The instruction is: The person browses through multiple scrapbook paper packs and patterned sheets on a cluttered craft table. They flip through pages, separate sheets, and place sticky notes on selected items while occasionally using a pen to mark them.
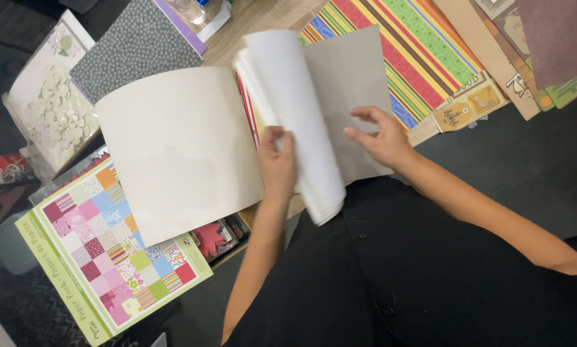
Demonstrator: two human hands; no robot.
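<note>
Left hand [277, 160] pinching curled white sheets [301, 122] of open paper pad [179, 148] on desk [250, 26]; right hand [377, 138] fingers loosely apart on grey page [349, 77]. Risk: tight curl creasing or tearing sheets; pad overhanging edge, may slide off.

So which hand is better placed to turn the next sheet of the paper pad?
Probably the left hand: it already pinches the curled sheets at their lower edge. The right hand only rests its fingertips on the grey page, steadying it.
</note>
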